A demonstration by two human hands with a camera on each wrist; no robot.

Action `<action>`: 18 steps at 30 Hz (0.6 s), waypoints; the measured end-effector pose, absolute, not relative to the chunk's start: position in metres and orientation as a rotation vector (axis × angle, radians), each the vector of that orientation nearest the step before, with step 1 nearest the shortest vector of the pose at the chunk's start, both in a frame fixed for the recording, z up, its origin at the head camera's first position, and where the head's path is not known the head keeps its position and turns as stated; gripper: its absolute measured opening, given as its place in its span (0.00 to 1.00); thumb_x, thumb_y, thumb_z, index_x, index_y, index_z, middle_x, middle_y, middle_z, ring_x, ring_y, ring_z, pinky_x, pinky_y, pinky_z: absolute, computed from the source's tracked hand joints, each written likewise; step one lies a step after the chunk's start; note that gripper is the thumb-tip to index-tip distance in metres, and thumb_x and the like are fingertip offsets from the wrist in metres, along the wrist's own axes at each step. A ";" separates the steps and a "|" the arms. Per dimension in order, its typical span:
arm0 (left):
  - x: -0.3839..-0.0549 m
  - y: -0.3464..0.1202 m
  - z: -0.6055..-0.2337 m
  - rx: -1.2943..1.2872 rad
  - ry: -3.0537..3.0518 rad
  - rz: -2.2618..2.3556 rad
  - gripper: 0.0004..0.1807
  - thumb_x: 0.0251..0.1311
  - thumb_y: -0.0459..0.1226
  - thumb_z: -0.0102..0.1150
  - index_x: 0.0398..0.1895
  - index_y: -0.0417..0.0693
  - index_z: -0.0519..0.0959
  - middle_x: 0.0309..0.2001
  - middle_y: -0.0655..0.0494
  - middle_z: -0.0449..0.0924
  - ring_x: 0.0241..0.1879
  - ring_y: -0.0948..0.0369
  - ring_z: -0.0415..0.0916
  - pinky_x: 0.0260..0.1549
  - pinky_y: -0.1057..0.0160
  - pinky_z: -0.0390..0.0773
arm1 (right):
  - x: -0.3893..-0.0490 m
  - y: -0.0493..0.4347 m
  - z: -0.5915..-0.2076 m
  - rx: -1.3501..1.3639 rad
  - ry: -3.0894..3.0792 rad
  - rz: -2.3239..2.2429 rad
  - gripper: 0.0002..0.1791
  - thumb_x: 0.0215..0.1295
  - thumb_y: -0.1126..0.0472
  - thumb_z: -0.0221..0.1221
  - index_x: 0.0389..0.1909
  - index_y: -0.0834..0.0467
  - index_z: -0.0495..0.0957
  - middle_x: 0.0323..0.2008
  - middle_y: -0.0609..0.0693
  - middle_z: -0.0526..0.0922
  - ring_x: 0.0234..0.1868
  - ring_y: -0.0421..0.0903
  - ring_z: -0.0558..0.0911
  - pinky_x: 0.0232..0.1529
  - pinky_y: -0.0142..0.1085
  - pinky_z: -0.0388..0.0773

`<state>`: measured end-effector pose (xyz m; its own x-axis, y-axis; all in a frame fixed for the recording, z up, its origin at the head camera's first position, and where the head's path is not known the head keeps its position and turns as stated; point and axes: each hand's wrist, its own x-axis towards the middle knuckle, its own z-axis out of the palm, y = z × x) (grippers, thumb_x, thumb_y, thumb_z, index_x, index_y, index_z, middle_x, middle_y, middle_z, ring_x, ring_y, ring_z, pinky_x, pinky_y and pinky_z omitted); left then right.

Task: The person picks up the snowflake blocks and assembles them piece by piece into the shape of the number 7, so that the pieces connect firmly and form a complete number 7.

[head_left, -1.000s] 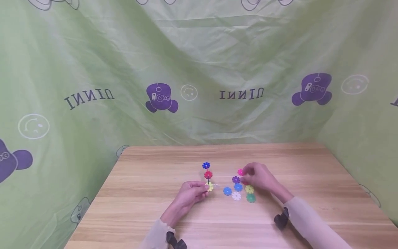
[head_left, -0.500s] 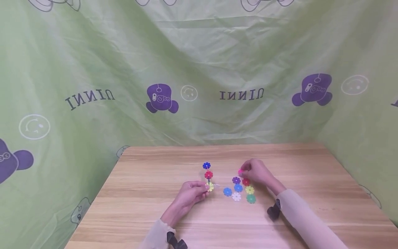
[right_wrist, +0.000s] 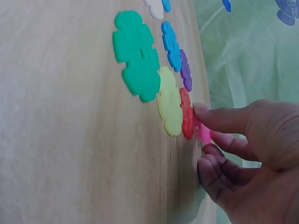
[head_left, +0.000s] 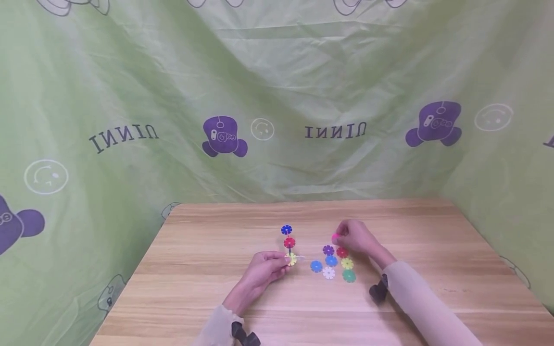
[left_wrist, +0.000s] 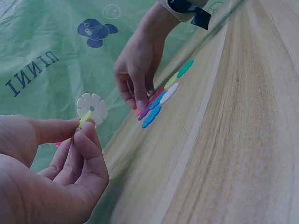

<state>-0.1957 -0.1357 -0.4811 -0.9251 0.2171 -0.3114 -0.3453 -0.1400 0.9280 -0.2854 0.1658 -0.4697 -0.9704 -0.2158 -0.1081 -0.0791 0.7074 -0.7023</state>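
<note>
My left hand (head_left: 267, 270) pinches a yellow snowflake disc (head_left: 292, 259) between thumb and fingers. That disc belongs to a joined chain, with a red disc (head_left: 289, 242) and a dark blue disc (head_left: 286, 229) beyond it. A white disc (left_wrist: 92, 108) is slotted onto its side, seen nearly edge-on from the head. My right hand (head_left: 358, 237) pinches a pink disc (right_wrist: 203, 133) at the far end of the loose pieces; its fingers hide part of it. Close beside the pink one lie a red disc (right_wrist: 186, 113) and a purple disc (head_left: 328, 250).
Other loose discs lie flat on the wooden table (head_left: 207, 298): two light blue, a white disc (head_left: 329, 273), a yellow disc (head_left: 347, 263) and a green disc (head_left: 349, 275). A green printed curtain (head_left: 277, 168) hangs behind the table and along its sides.
My right hand has shifted slightly away and left, uncovering the loose red disc, and its fingers have closed on the pink disc. My left hand and the chain stay in place.
</note>
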 end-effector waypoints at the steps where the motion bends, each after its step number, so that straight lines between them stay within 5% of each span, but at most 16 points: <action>1: -0.196 -0.136 -0.481 -0.142 1.771 2.121 0.14 0.65 0.32 0.69 0.51 0.34 0.82 0.39 0.54 0.88 0.37 0.64 0.86 0.41 0.72 0.86 | -0.285 0.165 -0.469 -0.241 2.737 -1.111 0.10 0.63 0.64 0.71 0.42 0.62 0.83 0.37 0.55 0.85 0.36 0.48 0.82 0.40 0.39 0.84; 18: -0.196 -0.134 -0.479 -0.146 1.780 2.120 0.18 0.66 0.32 0.68 0.56 0.30 0.78 0.40 0.53 0.87 0.38 0.64 0.85 0.41 0.72 0.85 | -0.273 0.155 -0.458 -0.195 2.785 -1.284 0.07 0.66 0.71 0.66 0.44 0.62 0.87 0.39 0.56 0.90 0.35 0.45 0.86 0.38 0.37 0.89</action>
<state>-0.1963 -0.1344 -0.4794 -0.9272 0.2111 -0.3096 -0.3414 -0.1356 0.9301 -0.2727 0.1547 -0.4585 -0.9896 -0.1435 -0.0087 -0.0866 0.6430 -0.7609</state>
